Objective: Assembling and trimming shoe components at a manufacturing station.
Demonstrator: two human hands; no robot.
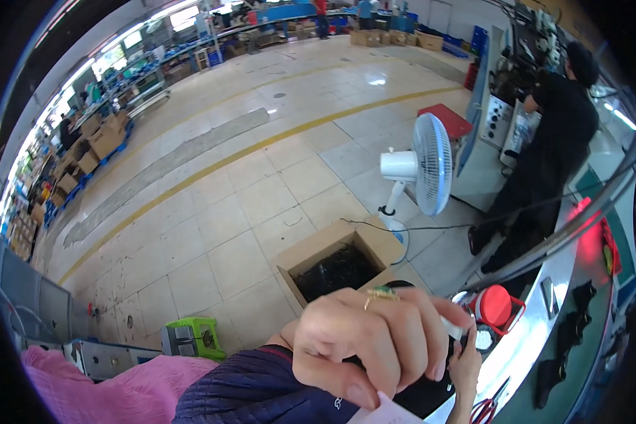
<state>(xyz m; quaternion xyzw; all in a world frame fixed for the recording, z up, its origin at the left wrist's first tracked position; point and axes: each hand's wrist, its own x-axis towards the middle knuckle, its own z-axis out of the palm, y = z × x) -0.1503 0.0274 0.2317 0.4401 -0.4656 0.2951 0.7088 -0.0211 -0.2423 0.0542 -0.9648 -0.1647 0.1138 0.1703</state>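
Close before me, my left hand [371, 343], with a green-stoned ring [381, 292] on one finger, is curled shut. Its thumb and finger pinch a pale, thin slip [396, 412], cut off by the lower edge. Just right of it and partly behind it, my right hand [465, 367] rises from the lower edge with bent fingers. Its fingertips meet near a small whitish bit, too covered to name. A red-lidded container [493, 305] stands beyond my right hand on the bench. Red-handled scissors [484, 410] lie close to my right forearm.
A cardboard box [290, 283] holding dark strands stands on the floor ahead. Behind it is a white fan [431, 164]; its cord crosses to the right. A green stool [203, 336] stands left. Dark pieces [572, 328] lie on the green bench surface. A person [558, 127] in black works at a machine.
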